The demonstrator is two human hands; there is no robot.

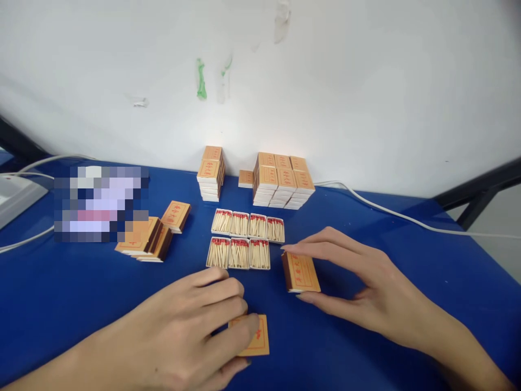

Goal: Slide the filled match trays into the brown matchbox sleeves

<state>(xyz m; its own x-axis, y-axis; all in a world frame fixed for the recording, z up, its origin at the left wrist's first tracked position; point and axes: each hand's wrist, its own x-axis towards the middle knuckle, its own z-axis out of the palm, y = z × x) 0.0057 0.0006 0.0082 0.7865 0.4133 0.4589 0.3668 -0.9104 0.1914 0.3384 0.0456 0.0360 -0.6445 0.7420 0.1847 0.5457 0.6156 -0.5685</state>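
Near the front of the blue table, my left hand is closed over an orange matchbox, its fingers hiding much of the lid. My right hand has a second matchbox between its thumb and fingers, label up, brown striking side facing left. Between and behind the hands lie two rows of open matchbox trays, filled with red-tipped matches. One is the back row; the other is the front row, closer to my left hand.
Against the white wall stand a narrow matchbox stack and a wider stack, with a single matchbox between them. Several loose matchboxes lie at left beside a blurred-out patch. A white cable crosses the back right.
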